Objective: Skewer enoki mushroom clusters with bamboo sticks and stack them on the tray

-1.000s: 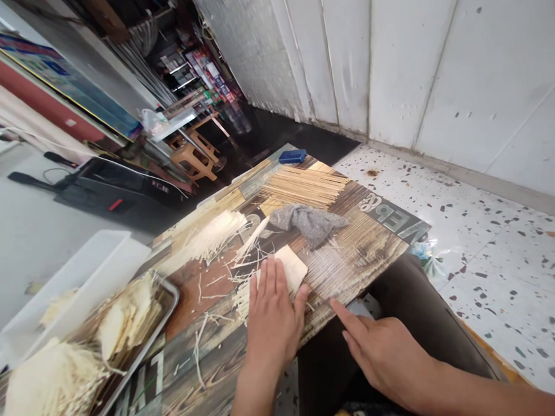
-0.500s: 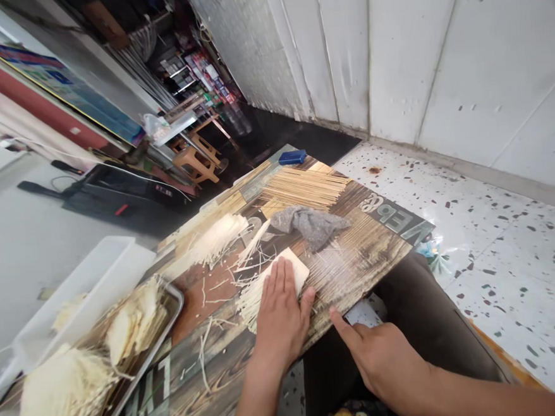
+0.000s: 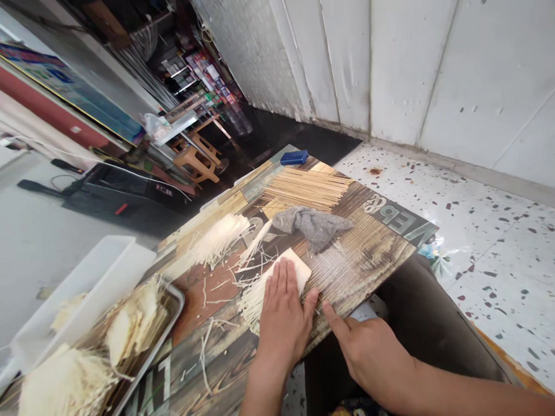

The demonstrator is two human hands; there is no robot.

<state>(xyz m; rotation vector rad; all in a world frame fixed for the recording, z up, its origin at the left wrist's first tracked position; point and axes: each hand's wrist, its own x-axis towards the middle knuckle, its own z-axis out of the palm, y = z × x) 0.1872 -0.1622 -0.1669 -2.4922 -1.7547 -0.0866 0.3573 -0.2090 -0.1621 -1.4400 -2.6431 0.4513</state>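
My left hand (image 3: 285,315) lies flat on a pale slab of enoki mushroom (image 3: 299,268), fingers together and stretched out. The slab's stringy end fans out to the left of the hand. My right hand (image 3: 370,344) is at the table's near edge, close to the left thumb. Its index finger points towards the slab while the other fingers are curled in; what they hold, if anything, is hidden. Beyond the slab lie a crumpled grey cloth (image 3: 314,224) and a row of thin wooden skewers (image 3: 307,187). Another mushroom bundle (image 3: 225,234) rests farther left, with loose strands around it.
At the left, a metal tray (image 3: 178,303) holds more enoki mushrooms (image 3: 62,397), beside a white plastic bin (image 3: 81,294). A small blue box (image 3: 293,157) sits at the wood-patterned table's (image 3: 380,251) far corner. A stool (image 3: 196,165) stands in the background.
My right hand has moved slightly left, bringing its index finger nearer the left thumb and the slab. The left hand stays pressed on the mushroom.
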